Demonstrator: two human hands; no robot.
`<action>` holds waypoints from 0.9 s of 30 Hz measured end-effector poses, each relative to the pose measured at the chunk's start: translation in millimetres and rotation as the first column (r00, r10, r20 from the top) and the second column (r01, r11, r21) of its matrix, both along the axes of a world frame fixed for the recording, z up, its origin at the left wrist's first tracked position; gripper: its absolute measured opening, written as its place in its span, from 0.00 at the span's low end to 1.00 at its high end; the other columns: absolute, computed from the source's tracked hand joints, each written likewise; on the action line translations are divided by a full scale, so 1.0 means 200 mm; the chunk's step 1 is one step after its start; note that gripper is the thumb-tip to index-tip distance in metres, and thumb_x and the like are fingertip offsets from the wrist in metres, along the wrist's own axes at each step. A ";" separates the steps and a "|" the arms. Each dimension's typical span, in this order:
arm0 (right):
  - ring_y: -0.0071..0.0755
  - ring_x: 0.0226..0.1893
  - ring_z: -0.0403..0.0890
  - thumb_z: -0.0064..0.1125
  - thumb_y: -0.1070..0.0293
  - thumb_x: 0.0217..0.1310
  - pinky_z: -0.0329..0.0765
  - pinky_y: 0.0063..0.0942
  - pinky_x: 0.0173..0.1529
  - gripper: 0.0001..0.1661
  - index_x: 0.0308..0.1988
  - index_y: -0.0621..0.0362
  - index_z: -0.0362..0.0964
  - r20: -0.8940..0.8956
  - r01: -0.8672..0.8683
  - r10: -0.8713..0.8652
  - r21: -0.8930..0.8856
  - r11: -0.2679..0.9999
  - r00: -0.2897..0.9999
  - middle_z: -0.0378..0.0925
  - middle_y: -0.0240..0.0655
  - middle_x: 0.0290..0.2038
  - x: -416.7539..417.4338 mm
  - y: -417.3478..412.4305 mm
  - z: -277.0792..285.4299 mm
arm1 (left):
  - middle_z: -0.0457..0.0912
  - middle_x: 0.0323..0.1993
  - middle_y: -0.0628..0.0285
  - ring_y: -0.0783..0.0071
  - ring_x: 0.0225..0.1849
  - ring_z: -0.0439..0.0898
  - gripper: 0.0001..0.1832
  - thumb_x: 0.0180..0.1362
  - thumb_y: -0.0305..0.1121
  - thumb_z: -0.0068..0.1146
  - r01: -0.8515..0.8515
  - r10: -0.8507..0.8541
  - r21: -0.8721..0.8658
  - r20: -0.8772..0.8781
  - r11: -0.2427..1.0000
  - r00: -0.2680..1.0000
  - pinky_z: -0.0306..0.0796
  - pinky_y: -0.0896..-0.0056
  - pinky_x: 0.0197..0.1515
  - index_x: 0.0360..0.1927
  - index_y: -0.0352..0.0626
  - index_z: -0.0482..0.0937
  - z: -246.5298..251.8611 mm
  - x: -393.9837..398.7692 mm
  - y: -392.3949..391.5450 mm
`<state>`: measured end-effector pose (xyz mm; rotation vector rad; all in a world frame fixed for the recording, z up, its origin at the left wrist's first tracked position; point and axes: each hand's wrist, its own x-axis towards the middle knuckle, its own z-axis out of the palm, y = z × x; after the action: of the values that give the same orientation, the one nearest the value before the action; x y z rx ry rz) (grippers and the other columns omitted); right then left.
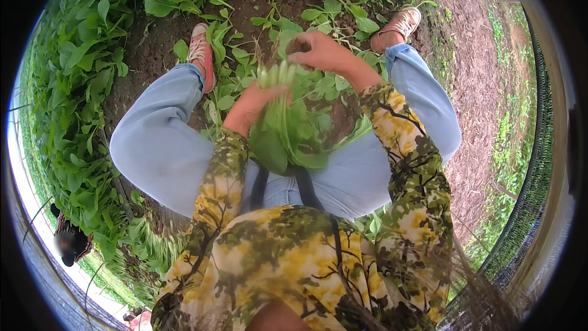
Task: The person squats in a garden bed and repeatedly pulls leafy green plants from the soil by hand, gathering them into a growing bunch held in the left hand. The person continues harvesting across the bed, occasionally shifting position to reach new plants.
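My left hand (259, 101) is closed around the pale stems of a bunch of leafy greens (278, 122). The roots point away from me, and the broad leaves hang towards my lap. Just right of the root end is my right hand (317, 53), its thumb and fingers curled close to the stem bases. Blur hides whether those fingertips pinch a root or a stem.
Rooted leafy plants (78, 115) grow thickly along the left. Low plants lie on the soil between my shoes (202, 53). A dirt path (473, 124) runs at the right beside dark netting (544, 147). Another person (71, 239) is at the far lower left.
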<state>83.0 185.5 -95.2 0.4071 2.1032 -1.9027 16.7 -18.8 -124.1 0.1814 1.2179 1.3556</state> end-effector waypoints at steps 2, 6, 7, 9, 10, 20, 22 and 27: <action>0.20 0.21 0.72 0.58 0.72 0.52 0.71 0.19 0.25 0.10 0.37 0.63 0.71 0.016 0.356 -0.363 -0.240 0.903 0.932 0.72 0.30 0.22 -0.02 0.08 -0.03 | 0.77 0.28 0.61 0.74 0.30 0.76 0.16 0.54 0.31 0.54 -0.023 0.023 0.005 0.020 1.000 1.000 0.71 0.75 0.33 0.46 0.34 0.72 0.01 0.00 0.01; 0.21 0.25 0.74 0.49 0.71 0.61 0.77 0.16 0.30 0.12 0.43 0.67 0.67 0.001 0.562 -0.730 -0.639 0.525 0.684 0.72 0.33 0.31 0.06 0.41 -0.07 | 0.78 0.31 0.60 0.72 0.32 0.78 0.17 0.56 0.31 0.53 -0.138 0.136 0.045 0.042 0.989 0.990 0.72 0.72 0.37 0.48 0.35 0.70 0.03 -0.07 0.01; 0.21 0.26 0.74 0.49 0.71 0.62 0.77 0.16 0.30 0.12 0.43 0.66 0.66 0.013 0.521 -0.685 -0.659 0.542 0.728 0.72 0.34 0.32 0.09 0.41 -0.09 | 0.78 0.32 0.59 0.71 0.33 0.78 0.17 0.56 0.31 0.53 -0.230 0.227 0.073 0.044 0.971 0.973 0.73 0.71 0.37 0.48 0.36 0.70 0.04 -0.09 -0.01; 0.24 0.34 0.77 0.46 0.69 0.63 0.78 0.20 0.34 0.13 0.46 0.64 0.66 0.067 0.501 -0.607 -0.641 0.581 0.792 0.73 0.36 0.37 0.17 0.38 -0.16 | 0.77 0.37 0.57 0.67 0.40 0.78 0.18 0.57 0.31 0.51 -0.349 0.333 0.201 0.109 0.915 0.937 0.73 0.66 0.43 0.50 0.36 0.69 0.02 -0.19 -0.05; 0.30 0.37 0.77 0.48 0.68 0.62 0.78 0.24 0.38 0.15 0.47 0.63 0.66 0.147 0.535 -0.580 -0.611 0.583 0.801 0.73 0.39 0.39 0.23 0.29 -0.22 | 0.76 0.39 0.57 0.66 0.43 0.76 0.18 0.58 0.31 0.49 -0.409 0.393 0.268 0.114 0.872 0.912 0.72 0.65 0.45 0.51 0.37 0.67 0.01 -0.22 -0.08; 0.45 0.35 0.78 0.57 0.67 0.49 0.73 0.35 0.40 0.15 0.40 0.59 0.72 -0.133 0.338 -0.319 0.536 0.774 0.939 0.76 0.46 0.33 0.36 0.14 -0.53 | 0.71 0.38 0.68 0.68 0.46 0.72 0.19 0.57 0.36 0.51 -0.534 0.354 0.653 0.400 0.537 0.845 0.62 0.56 0.57 0.51 0.46 0.65 0.09 -0.30 -0.18; 0.45 0.34 0.78 0.56 0.66 0.51 0.73 0.36 0.38 0.12 0.36 0.59 0.73 -0.119 0.326 -0.332 0.656 0.681 0.936 0.76 0.47 0.31 0.36 0.14 -0.49 | 0.72 0.38 0.68 0.68 0.46 0.72 0.19 0.58 0.37 0.51 -0.556 0.358 0.679 0.428 0.479 0.830 0.62 0.56 0.57 0.51 0.46 0.65 0.13 -0.32 -0.20; 0.51 0.37 0.76 0.52 0.65 0.49 0.72 0.41 0.40 0.11 0.34 0.56 0.74 -0.026 0.207 -0.263 0.690 0.693 0.965 0.76 0.48 0.30 0.50 0.16 -0.74 | 0.73 0.39 0.66 0.69 0.45 0.73 0.16 0.59 0.35 0.49 -0.658 0.467 0.615 0.471 0.434 0.748 0.65 0.61 0.54 0.50 0.44 0.65 0.17 -0.34 -0.13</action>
<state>182.7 218.0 -244.1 0.9256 2.7610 -1.0805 -51.5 -45.5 -89.8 0.1892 0.4042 2.4007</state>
